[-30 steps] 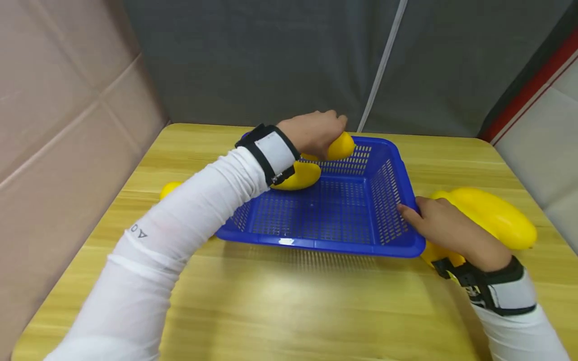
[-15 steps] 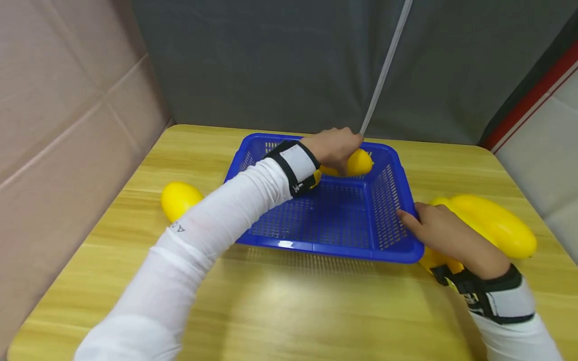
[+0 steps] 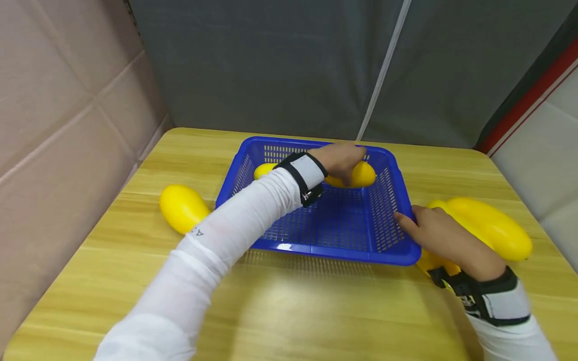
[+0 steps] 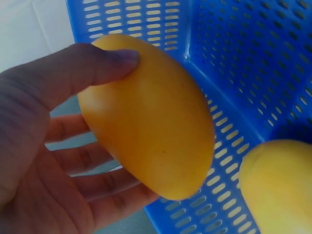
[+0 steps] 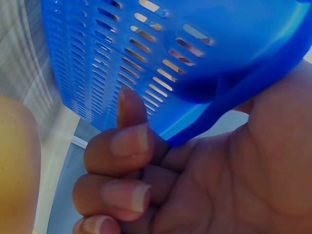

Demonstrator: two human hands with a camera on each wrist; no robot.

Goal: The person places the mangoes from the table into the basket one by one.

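Note:
Inside the blue plastic basket [image 3: 334, 254], near its back right, my left hand [image 3: 339, 159] holds a yellow mango [image 4: 158, 126], thumb on one side and fingers on the other. A second mango [image 4: 280, 185] lies at the basket's left, partly hidden by the left wrist in the head view. My right hand [image 3: 440, 233] grips the basket's right rim, thumb inside the wall. Curled fingers [image 5: 117, 195] show under the rim in the right wrist view. The basket's near side looks raised a little off the table.
On the wooden table [image 3: 289, 311], another mango [image 3: 182, 208] lies left of the basket, touching or close to the left sleeve. Several yellow mangoes [image 3: 494, 225] lie to the right, partly behind the right hand and wrist. A grey curtain [image 3: 271, 70] stands behind the table.
My left hand has moved right and down into the basket with the mango. The mango on the left of the table has come into fuller view. My right hand stays on the rim.

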